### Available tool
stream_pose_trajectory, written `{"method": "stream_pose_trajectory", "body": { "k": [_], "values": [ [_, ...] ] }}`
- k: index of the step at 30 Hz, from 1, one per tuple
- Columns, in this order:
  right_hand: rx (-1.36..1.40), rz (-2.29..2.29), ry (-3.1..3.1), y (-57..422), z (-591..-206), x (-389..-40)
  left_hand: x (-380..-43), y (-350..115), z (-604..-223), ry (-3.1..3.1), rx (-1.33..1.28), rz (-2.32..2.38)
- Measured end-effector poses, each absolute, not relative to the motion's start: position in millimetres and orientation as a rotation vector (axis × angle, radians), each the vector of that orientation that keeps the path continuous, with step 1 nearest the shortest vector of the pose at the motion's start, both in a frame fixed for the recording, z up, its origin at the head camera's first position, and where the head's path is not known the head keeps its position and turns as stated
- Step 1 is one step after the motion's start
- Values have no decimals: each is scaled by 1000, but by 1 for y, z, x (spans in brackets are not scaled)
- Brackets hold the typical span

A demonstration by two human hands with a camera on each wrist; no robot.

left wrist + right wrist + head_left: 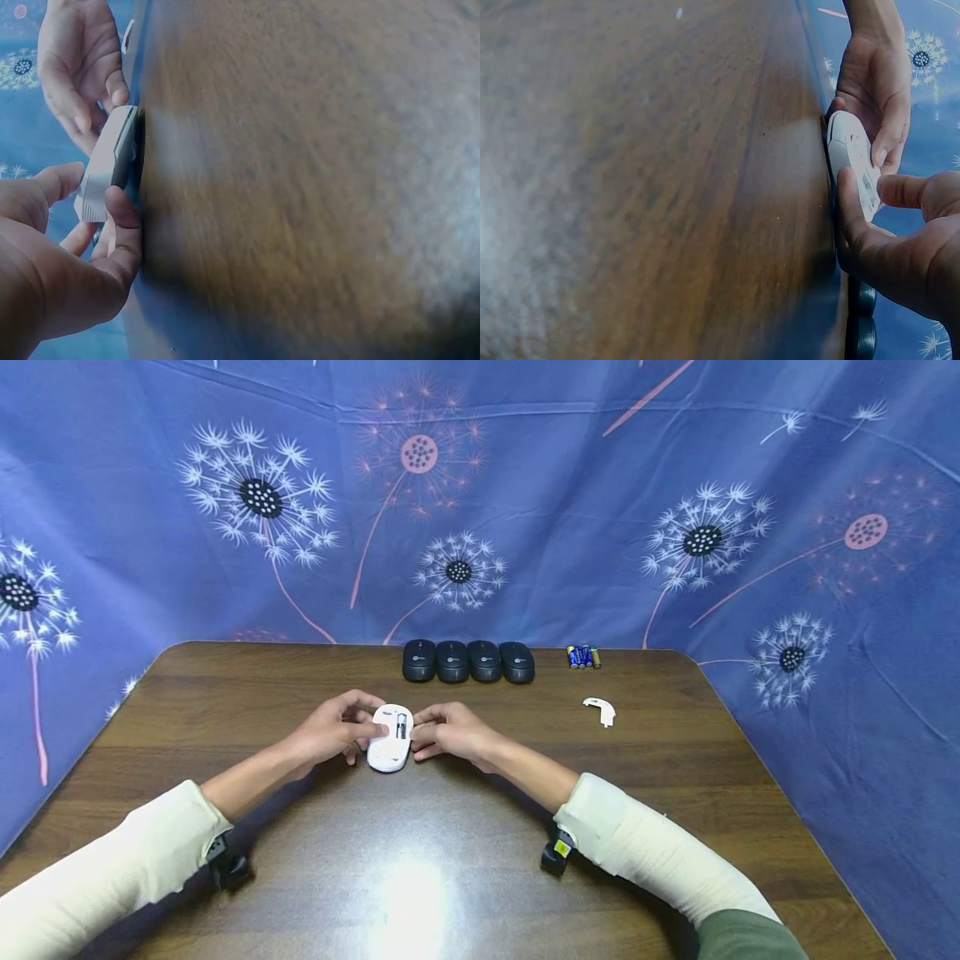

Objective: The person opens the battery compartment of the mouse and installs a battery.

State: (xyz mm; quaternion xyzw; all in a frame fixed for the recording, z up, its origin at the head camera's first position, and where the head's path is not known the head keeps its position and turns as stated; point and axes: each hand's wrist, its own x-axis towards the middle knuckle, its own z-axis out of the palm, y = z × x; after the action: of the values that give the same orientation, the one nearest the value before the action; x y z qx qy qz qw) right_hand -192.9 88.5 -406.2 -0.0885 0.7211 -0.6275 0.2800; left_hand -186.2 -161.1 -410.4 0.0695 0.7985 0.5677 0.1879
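A white computer mouse (389, 752) lies bottom up, its battery bay uncovered. One battery (401, 725) is visible in the bay. My left hand (333, 731) grips the mouse by its left side, with the thumb over the underside. At the opposite edge, my right hand (453, 732) holds the mouse between thumb and fingers, the thumb close to the bay. In the right wrist view the mouse (845, 146) sits between both hands, tilted slightly. The left wrist view shows the mouse's side (101, 169); its bay is hidden there.
Several black mice (452, 662) stand in a row at the table's back edge. Right of them are several batteries (584, 657). A white curved battery cover (602, 710) lies on the brown wooden table (675, 777), to the right. Behind hangs a blue dandelion-patterned cloth (555, 485).
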Motion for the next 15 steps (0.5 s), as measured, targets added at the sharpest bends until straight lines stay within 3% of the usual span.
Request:
{"method": "stream_pose_trajectory", "body": {
  "k": [15],
  "values": [
    [-229,-1667,1968,103,-407,-192,-184,-164,-400,2318,249,1543]
  ]
}}
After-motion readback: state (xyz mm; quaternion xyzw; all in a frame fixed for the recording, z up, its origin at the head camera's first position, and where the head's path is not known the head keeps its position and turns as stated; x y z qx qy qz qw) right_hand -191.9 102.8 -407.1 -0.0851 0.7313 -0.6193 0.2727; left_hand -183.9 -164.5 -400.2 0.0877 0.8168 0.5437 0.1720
